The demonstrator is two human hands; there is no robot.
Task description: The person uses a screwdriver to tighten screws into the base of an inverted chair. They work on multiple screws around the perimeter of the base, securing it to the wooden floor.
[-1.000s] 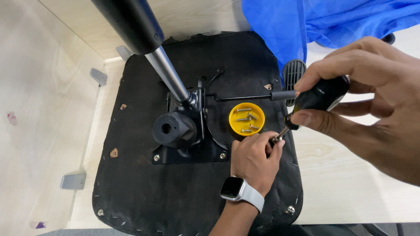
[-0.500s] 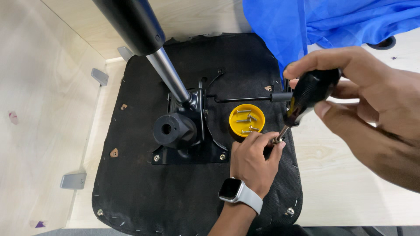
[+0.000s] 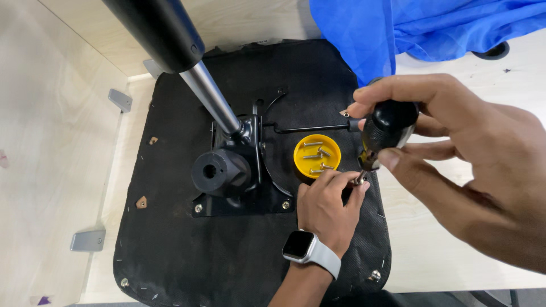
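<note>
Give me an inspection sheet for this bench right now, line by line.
Surface: pale wood table.
Job's things: upturned black seat base with bolted metal mechanism and gas cylinder; black-handled screwdriver; yellow cap holding screws.
Clutter: blue cloth.
Grippers: right hand grips the screwdriver; left hand, wearing a watch, pinches at its tip.
Cables: nothing seen.
Surroundings: grey brackets on a pale panel.

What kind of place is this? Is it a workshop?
Probably a home or office floor used for chair assembly, not a real workshop. An upturned chair seat lies on pale wood flooring, a yellow dish of screws sits on it, and the right hand holds a screwdriver.
</note>
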